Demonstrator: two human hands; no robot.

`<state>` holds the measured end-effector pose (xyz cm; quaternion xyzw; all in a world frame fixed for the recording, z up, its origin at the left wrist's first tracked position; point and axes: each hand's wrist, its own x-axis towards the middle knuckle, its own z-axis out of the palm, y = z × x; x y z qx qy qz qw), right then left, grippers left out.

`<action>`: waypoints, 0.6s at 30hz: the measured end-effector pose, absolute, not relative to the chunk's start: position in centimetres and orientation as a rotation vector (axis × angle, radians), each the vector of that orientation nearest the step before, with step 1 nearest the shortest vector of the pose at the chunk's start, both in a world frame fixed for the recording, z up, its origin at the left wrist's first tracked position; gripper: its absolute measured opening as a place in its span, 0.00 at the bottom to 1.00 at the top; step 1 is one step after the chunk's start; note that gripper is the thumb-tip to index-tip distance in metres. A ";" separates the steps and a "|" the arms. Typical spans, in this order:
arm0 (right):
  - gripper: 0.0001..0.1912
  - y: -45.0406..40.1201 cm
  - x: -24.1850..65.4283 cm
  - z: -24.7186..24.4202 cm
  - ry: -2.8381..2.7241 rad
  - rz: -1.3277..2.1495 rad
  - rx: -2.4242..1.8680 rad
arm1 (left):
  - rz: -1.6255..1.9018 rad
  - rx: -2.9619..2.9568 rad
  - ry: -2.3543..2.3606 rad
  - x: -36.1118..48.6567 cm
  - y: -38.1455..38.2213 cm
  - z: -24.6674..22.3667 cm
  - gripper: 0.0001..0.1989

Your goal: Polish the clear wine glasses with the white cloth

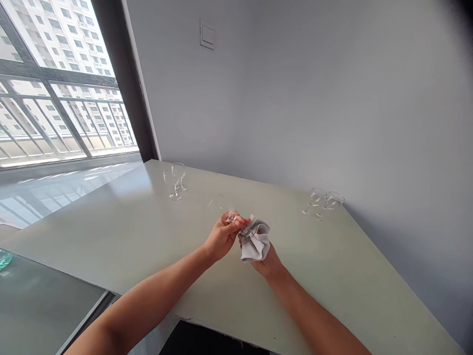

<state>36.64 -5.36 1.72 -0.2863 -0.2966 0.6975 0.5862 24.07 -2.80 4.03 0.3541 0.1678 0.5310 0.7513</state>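
Observation:
My left hand (223,234) is closed around a clear stemmed glass (231,216), held a little above the middle of the table. Much of the glass is hidden by the fingers and the cloth. A crumpled pale grey cloth (255,241) is in my right hand (268,261), pressed against the right-hand end of the glass. The cloth covers most of my right fingers. Both hands are close together, almost touching.
Two clear stemmed glasses (176,187) stand at the table's far left. Two more stemmed glasses (318,198) are at the right, near the wall (332,98). The pale glossy table (148,231) meets the wall behind. A greenish clear object (4,259) shows at the left edge.

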 end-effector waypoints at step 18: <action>0.21 -6.7 36.2 1.2 -1.303 1.542 -1.180 | 1.538 1.285 0.850 23.4 -1.8 3.5 0.09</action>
